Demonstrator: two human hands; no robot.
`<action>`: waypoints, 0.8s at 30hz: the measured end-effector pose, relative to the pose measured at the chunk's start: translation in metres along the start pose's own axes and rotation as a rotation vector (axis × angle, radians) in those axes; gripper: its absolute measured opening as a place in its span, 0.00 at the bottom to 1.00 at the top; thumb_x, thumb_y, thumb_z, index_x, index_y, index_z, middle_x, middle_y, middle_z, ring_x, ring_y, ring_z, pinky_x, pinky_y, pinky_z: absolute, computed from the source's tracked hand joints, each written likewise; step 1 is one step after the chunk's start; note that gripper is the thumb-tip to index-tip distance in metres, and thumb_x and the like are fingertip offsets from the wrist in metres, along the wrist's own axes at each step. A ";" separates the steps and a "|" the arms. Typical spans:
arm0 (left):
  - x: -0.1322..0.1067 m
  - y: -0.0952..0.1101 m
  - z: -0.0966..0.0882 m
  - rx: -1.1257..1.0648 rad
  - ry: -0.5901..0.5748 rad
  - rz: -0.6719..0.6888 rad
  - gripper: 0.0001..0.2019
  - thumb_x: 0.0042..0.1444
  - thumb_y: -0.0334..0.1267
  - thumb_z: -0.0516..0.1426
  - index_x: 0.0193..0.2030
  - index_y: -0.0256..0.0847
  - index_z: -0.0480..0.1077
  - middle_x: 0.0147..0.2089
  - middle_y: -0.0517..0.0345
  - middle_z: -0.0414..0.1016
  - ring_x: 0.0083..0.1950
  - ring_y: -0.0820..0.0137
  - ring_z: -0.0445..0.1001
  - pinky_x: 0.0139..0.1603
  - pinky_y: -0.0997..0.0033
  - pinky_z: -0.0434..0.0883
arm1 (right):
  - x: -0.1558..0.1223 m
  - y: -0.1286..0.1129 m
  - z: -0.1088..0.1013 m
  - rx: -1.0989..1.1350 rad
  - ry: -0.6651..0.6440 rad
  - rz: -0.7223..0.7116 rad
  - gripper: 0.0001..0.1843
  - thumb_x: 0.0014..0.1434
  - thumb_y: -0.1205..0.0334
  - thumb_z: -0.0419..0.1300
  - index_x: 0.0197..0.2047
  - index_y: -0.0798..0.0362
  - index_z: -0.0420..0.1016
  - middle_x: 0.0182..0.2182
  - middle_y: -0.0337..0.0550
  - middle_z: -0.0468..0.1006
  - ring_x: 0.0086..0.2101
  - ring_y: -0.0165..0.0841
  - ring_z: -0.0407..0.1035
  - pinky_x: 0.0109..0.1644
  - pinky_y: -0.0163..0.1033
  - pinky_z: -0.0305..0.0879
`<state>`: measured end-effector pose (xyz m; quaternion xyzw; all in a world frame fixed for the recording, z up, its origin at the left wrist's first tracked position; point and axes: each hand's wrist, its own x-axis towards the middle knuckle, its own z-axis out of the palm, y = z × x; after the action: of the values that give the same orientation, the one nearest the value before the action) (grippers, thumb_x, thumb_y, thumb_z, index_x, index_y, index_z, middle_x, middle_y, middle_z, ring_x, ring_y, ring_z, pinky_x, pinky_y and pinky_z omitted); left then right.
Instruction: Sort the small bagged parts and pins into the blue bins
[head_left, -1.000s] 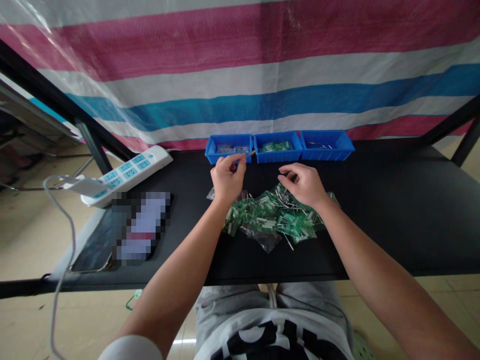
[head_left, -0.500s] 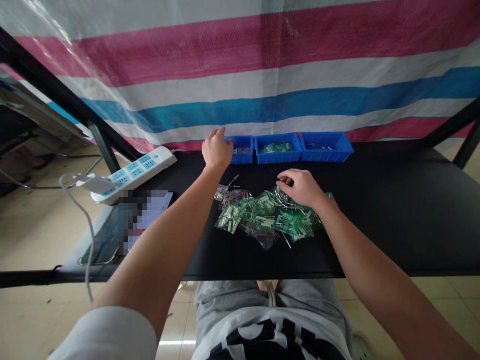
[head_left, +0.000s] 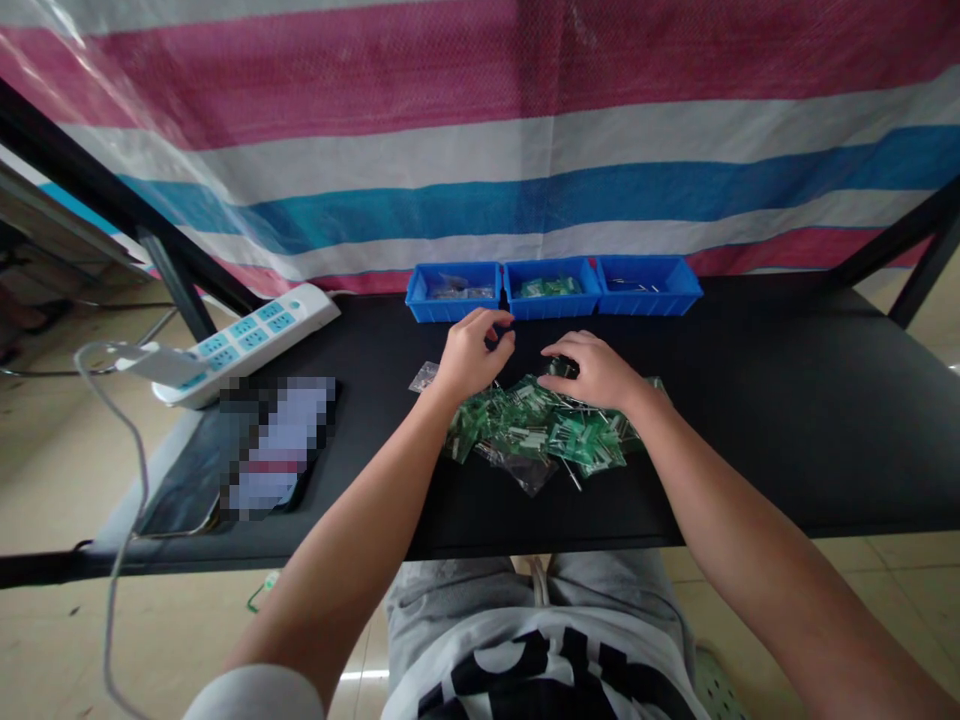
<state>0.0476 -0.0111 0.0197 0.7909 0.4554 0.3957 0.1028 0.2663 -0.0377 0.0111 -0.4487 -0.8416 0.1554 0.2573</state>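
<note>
A pile of small green and clear plastic packets [head_left: 525,437] with thin metal pieces lies on the black table. Over its left back edge hovers my left hand [head_left: 476,355], thumb and fingers apart, nothing visible in it. My right hand [head_left: 592,372] is at the back of the pile, its thumb and forefinger spread over the packets; no held item shows. Behind the hands stand three blue bins in a row: the left bin [head_left: 454,310] has clear packets, the middle bin [head_left: 551,306] green packets, and the right bin [head_left: 651,303] a few thin metal pieces.
On the left lie a white power strip [head_left: 251,340] with a plugged-in charger and cable, and a phone [head_left: 281,450] with a blurred screen. A striped plastic sheet [head_left: 480,160] hangs behind the table. Black frame bars [head_left: 112,190] slant up at both sides.
My left hand has come back from the left bin toward the pile and my right hand. My right hand has opened its fingers over the packets. The view has shifted slightly.
</note>
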 end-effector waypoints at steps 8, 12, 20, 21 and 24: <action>-0.013 -0.004 0.002 0.002 -0.269 0.089 0.12 0.57 0.37 0.55 0.45 0.38 0.75 0.37 0.54 0.76 0.34 0.70 0.74 0.38 0.70 0.71 | -0.001 0.003 0.003 0.028 -0.095 0.046 0.20 0.53 0.50 0.68 0.46 0.53 0.81 0.43 0.50 0.75 0.45 0.44 0.71 0.52 0.49 0.67; -0.014 -0.003 0.002 0.012 -0.300 0.098 0.10 0.58 0.36 0.55 0.42 0.38 0.76 0.37 0.54 0.76 0.35 0.70 0.74 0.38 0.70 0.71 | 0.000 0.003 0.003 0.037 -0.092 0.043 0.18 0.53 0.51 0.67 0.44 0.52 0.81 0.43 0.49 0.75 0.45 0.43 0.72 0.52 0.49 0.68; -0.015 -0.004 -0.001 -0.069 -0.056 0.060 0.09 0.58 0.35 0.54 0.35 0.38 0.76 0.30 0.57 0.75 0.30 0.73 0.71 0.34 0.73 0.68 | -0.001 0.003 0.004 0.062 -0.040 0.033 0.12 0.56 0.56 0.65 0.41 0.53 0.81 0.40 0.49 0.78 0.40 0.40 0.73 0.48 0.46 0.69; -0.015 -0.004 -0.001 -0.074 -0.029 0.052 0.09 0.58 0.35 0.54 0.35 0.37 0.76 0.30 0.57 0.75 0.29 0.74 0.70 0.33 0.74 0.68 | -0.001 0.003 0.004 0.064 -0.038 0.033 0.12 0.57 0.57 0.64 0.40 0.54 0.81 0.40 0.49 0.78 0.39 0.39 0.73 0.47 0.46 0.69; -0.015 -0.003 -0.004 -0.079 -0.039 0.053 0.09 0.58 0.34 0.53 0.35 0.37 0.76 0.30 0.57 0.75 0.29 0.74 0.70 0.33 0.75 0.68 | 0.000 0.003 0.004 0.059 -0.024 0.028 0.10 0.57 0.59 0.63 0.40 0.55 0.81 0.39 0.49 0.79 0.37 0.38 0.73 0.45 0.45 0.69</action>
<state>0.0388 -0.0220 0.0129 0.8055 0.4161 0.4006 0.1324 0.2661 -0.0360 0.0058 -0.4508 -0.8333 0.1889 0.2581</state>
